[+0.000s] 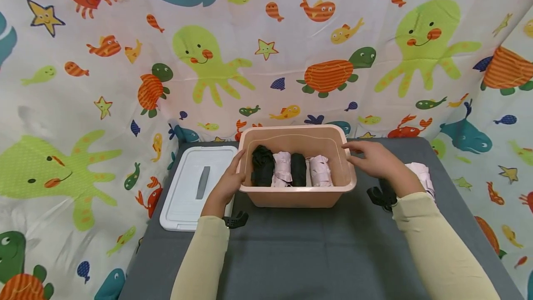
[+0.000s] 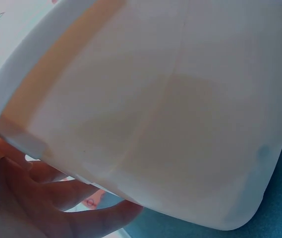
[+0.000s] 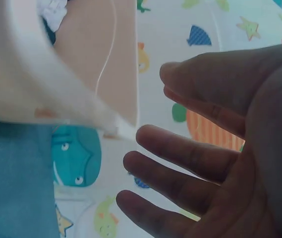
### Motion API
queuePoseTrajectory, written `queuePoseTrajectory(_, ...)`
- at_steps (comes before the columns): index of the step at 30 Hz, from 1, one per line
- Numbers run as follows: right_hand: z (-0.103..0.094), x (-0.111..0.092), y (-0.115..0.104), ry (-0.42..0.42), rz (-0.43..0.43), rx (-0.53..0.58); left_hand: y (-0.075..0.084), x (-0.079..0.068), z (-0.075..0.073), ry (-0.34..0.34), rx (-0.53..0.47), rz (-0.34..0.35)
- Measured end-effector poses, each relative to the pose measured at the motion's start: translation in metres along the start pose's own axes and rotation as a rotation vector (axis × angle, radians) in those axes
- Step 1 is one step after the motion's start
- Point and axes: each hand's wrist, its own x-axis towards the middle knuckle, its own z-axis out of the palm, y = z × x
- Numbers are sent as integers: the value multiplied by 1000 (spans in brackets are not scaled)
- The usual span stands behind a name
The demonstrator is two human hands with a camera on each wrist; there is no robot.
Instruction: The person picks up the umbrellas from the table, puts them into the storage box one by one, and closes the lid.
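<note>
A peach plastic bin (image 1: pixel 291 198) stands on the grey table, holding a row of rolled bundles: a black bundle (image 1: pixel 263 168), a pale pink bundle (image 1: pixel 282 168), another black bundle (image 1: pixel 298 169) and another pale pink bundle (image 1: pixel 320 171). My left hand (image 1: pixel 226 184) touches the bin's left side near the rim. In the left wrist view its fingers (image 2: pixel 96 218) lie fairly straight along that wall. At the right rim, my right hand (image 1: pixel 376 161) has its fingers extended; in the right wrist view the fingers (image 3: pixel 180 153) are spread beside the bin's corner, holding nothing.
To the left lies a white lid (image 1: pixel 183 189) with a grey handle, flat on the table (image 1: pixel 291 253). Beyond my right wrist are a pale pink bundle (image 1: pixel 421 175) and a black item (image 1: pixel 381 196), partly hidden by the arm. A sea-animal-print curtain (image 1: pixel 266 82) surrounds the table's back and sides.
</note>
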Motion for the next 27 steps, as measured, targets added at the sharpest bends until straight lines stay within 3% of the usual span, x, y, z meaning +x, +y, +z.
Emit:
queuePoseTrajectory(11, 12, -9, 34, -16, 54, -14, -3, 0, 0, 11, 2, -4)
queuePoseTrajectory(27, 39, -20, 83, 23, 113, -35, -3, -2, 1, 4, 33, 52)
